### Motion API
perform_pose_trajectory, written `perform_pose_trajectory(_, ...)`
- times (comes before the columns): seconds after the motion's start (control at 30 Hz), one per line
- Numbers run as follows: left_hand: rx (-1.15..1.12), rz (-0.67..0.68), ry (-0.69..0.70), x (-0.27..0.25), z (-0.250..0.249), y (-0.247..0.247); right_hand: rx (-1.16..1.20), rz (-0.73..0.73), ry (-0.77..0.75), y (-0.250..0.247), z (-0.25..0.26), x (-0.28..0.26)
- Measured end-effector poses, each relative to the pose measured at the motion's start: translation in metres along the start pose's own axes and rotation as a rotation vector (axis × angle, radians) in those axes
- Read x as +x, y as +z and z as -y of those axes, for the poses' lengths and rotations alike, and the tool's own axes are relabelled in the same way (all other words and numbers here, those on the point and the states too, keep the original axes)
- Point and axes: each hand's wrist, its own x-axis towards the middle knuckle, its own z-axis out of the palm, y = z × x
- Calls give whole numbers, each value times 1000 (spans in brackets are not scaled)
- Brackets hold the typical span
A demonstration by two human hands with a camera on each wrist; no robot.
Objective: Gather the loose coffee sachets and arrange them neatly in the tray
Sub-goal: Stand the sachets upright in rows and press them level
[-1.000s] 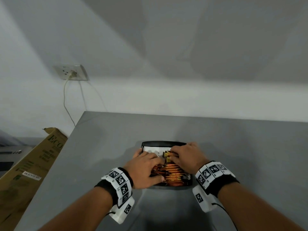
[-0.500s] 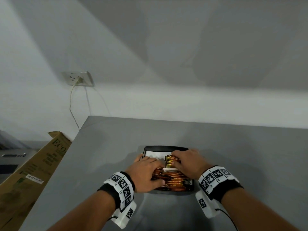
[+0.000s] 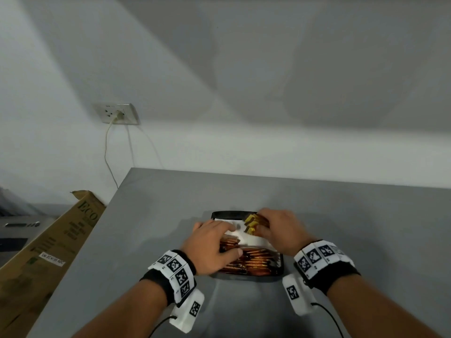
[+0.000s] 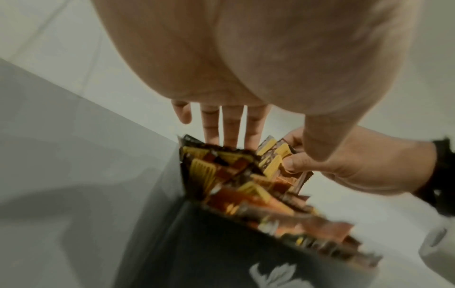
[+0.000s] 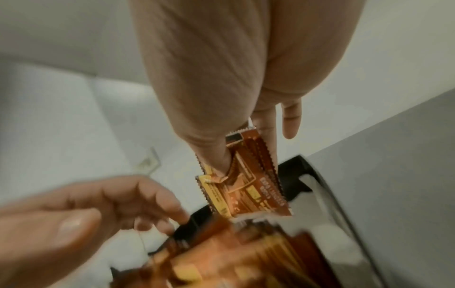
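Note:
A black tray with a white liner sits on the grey table. Orange and yellow coffee sachets fill its near half in a row. My right hand pinches a small bundle of sachets between thumb and fingers, lifted over the tray's far part; the right wrist view shows this bundle in the pinch. My left hand lies over the left side of the row, fingers straight and spread, and its fingers reach past the sachets' ends.
The tray lies near the table's front middle. A cardboard box leans beside the table's left edge. A wall socket with a cable hangs on the white wall behind.
My right hand has lifted its bundle of sachets a little away from the row, toward the tray's far end. The left hand stays over the row. The head view has tilted.

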Motion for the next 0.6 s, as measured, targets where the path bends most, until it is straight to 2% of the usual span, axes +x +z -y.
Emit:
perform_pose_trajectory(0.1,-343,-111,-127,1,-13,-6,365,-140,86,-21,2,-9)
perform_pose_trajectory(0.17,-656,-175,-190,6,-29,-7,641,-170,97,-31,12,-18)
perform_pose_trajectory(0.27,-1174,-214,-290,16,-52,-2,1028,-99,111,-36,34,-31)
perform_pose_trajectory(0.37,-1659,-156,-349,18,-71,-1,1172,-32,142,-29,49,-43)
perform_pose_trajectory(0.43,-1824,-125,-392,18,-76,1,1060,-69,156,-23,48,-47)
perform_pose_trajectory(0.5,-1850,-132,-411,18,-76,1,704,-183,158,-27,45,-53)
perform_pose_trajectory(0.57,-1849,-129,-417,15,-77,-1,499,-283,82,-40,45,-61)
perform_pose_trajectory(0.6,-1843,-128,-412,14,-79,-3,498,-255,9,-47,45,-64)
